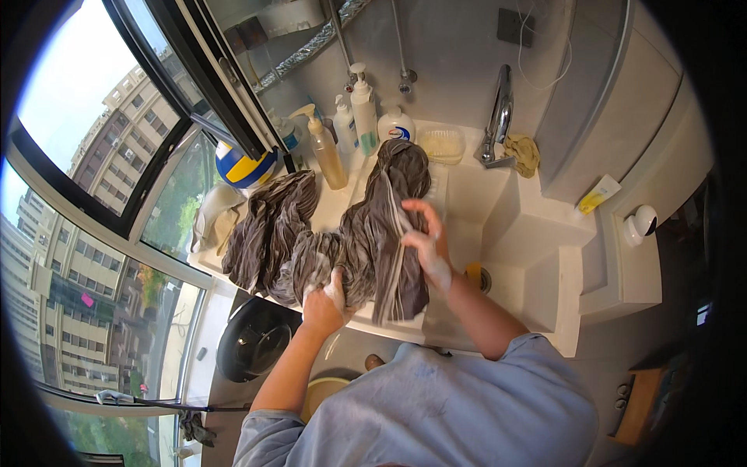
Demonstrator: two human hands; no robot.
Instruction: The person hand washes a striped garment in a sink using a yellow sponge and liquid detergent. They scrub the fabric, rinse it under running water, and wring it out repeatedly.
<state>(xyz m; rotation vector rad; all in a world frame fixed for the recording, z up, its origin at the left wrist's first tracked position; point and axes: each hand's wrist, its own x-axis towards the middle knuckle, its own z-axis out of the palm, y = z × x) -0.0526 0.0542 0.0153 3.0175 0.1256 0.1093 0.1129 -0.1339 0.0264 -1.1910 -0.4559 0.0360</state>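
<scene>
A wet, dark grey-brown striped cloth (362,245) lies bunched across the white counter beside the sink (513,233). Suds cover parts of my left hand (325,303), which grips a lathered fold near the counter's front edge. My right hand (429,242) is at the cloth's right part, its fingers bent and spread over a light striped edge; whether they pinch it is unclear. More of the dark fabric (268,233) is heaped to the left, touching the rest. The sink basin is right of my right hand, with a yellow piece (474,274) by its drain.
Pump bottles (327,152), a white bottle (397,125) and a soap dish (442,145) line the back. A chrome faucet (499,122) stands by a yellowish rag (522,154). A volleyball (245,166) rests near the window. Below the counter are a black basin (257,338) and a yellowish basin (324,394).
</scene>
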